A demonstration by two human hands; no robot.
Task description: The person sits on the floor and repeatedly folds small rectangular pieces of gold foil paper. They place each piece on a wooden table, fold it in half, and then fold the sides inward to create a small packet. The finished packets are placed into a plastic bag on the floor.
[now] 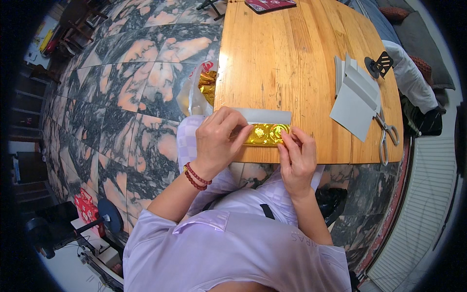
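A shiny gold foil paper strip [265, 135] with embossed patterns lies at the near edge of the wooden table, over a grey-white sheet [271, 116] that shows along its far side. My left hand [222, 137] grips the strip's left end between thumb and fingers; the bead bracelets [197, 177] are on that wrist. At the strip's right end, my right hand [298, 157] pinches it with thumb and fingertips. Grey-white paper sheets [355, 98] lie to the right, with metal scissors [385, 135] beside them.
A plastic bag [197, 95] holding gold foil pieces hangs or stands at the table's left edge. A black phone stand [379, 65] is near the right edge of the wooden table [277, 65]. A dark red patterned item [270, 5] lies at its far end.
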